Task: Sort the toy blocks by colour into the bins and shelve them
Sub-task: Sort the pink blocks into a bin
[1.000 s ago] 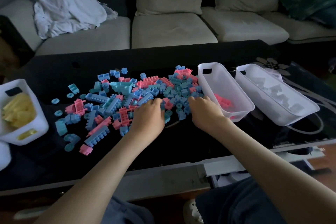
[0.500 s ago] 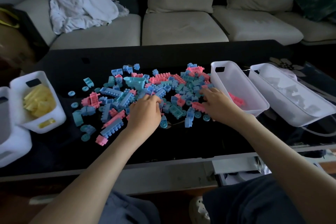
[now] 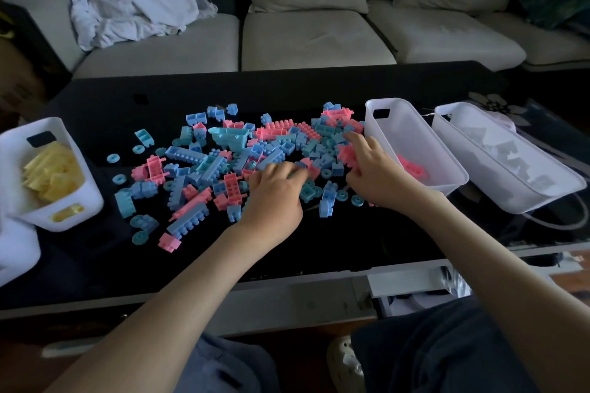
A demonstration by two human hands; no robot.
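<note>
A heap of pink, blue and teal toy blocks (image 3: 223, 166) lies spread over the black table (image 3: 335, 242). My left hand (image 3: 274, 198) is knuckles-up on the heap's near side, its fingers curled down among blocks beside a small pink one (image 3: 312, 170); what it holds is hidden. My right hand (image 3: 376, 179) pinches a pink block (image 3: 346, 153) between thumb and fingers, just left of a white bin (image 3: 383, 124) with a few pink blocks (image 3: 412, 167) in it.
A second white bin (image 3: 472, 131) with pale blocks stands at the far right. At the left edge a white bin (image 3: 19, 150) contains yellow blocks (image 3: 52, 172). A beige sofa (image 3: 313, 38) with a crumpled cloth (image 3: 127, 0) is behind the table.
My right hand has moved up and right into the heap, closer to the pink bin, and closed on a pink block. My left hand has shifted slightly right across the pile.
</note>
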